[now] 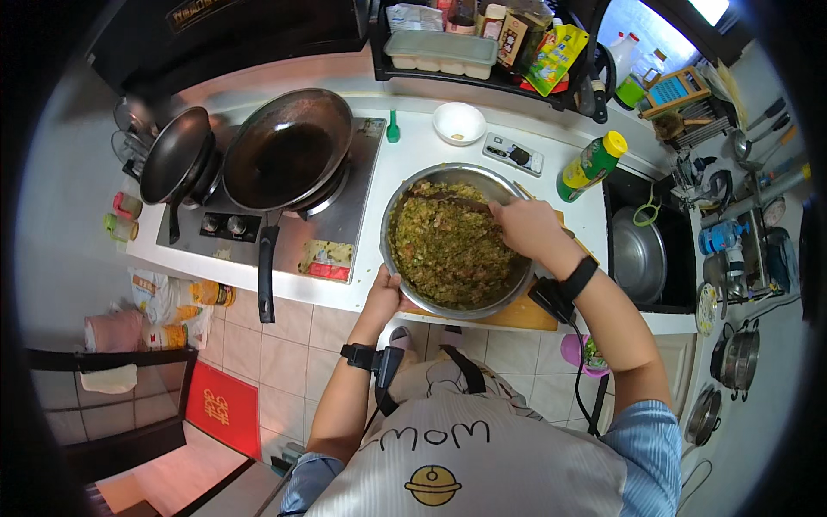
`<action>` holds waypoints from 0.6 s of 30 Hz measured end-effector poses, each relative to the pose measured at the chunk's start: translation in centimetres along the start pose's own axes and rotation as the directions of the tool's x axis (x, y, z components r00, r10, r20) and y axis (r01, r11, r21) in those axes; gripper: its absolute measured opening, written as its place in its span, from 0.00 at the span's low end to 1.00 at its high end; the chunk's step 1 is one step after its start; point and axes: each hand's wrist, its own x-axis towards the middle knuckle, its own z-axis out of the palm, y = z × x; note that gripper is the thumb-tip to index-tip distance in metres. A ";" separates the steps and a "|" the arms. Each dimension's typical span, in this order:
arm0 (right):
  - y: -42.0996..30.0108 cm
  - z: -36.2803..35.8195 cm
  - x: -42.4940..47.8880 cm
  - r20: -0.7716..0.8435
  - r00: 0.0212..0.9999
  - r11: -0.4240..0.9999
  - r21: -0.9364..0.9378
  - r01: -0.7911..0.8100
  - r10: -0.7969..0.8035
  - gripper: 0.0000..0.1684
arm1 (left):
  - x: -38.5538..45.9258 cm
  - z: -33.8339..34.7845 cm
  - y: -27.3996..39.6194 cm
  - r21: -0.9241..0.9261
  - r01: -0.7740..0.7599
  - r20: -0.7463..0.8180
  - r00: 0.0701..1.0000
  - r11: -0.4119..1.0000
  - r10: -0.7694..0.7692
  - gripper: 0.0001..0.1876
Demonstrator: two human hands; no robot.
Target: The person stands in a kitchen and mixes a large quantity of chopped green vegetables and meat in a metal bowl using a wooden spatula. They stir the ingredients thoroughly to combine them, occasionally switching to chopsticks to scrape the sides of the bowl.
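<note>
A large stainless-steel bowl [389,274] holds a chopped green and brownish filling mixture [446,249]. My left hand [386,296] grips the bowl's rim at the lower left. Over the bowl's right side, my right hand [531,231] is closed around a dark utensil [462,200], whose far end lies in the mixture; its exact kind cannot be told. Under the bowl is a wooden cutting board [526,313], showing at the front edge and on the right.
A wok [287,148] and a frying pan [177,155] sit on the gas stove at left. Behind the bowl are a small white bowl [459,124], a power strip [513,154] and a green brush [393,127]. A green bottle [588,169] stands beside the sink holding a metal basin [638,258].
</note>
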 end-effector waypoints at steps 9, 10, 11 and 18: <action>-2.5 -3.1 1.8 0.138 0.864 0.853 -0.146 0.501 -0.484 0.15 | -0.9 1.0 1.6 0.005 -0.002 -0.046 0.999 1.000 0.002 0.13; -2.4 -2.8 1.1 0.180 0.864 0.847 -0.182 0.499 -0.470 0.17 | -1.1 0.9 1.8 0.006 0.011 -0.053 0.999 1.000 -0.011 0.13; -2.2 -3.0 0.1 0.170 0.873 0.850 -0.205 0.485 -0.457 0.15 | -0.9 0.7 1.8 0.016 0.001 -0.031 1.000 1.000 0.000 0.14; 2.7 -4.4 -7.1 0.159 0.941 0.908 -0.254 0.332 -0.299 0.23 | -1.6 1.5 3.0 -0.069 0.053 -0.010 0.999 0.996 -0.054 0.17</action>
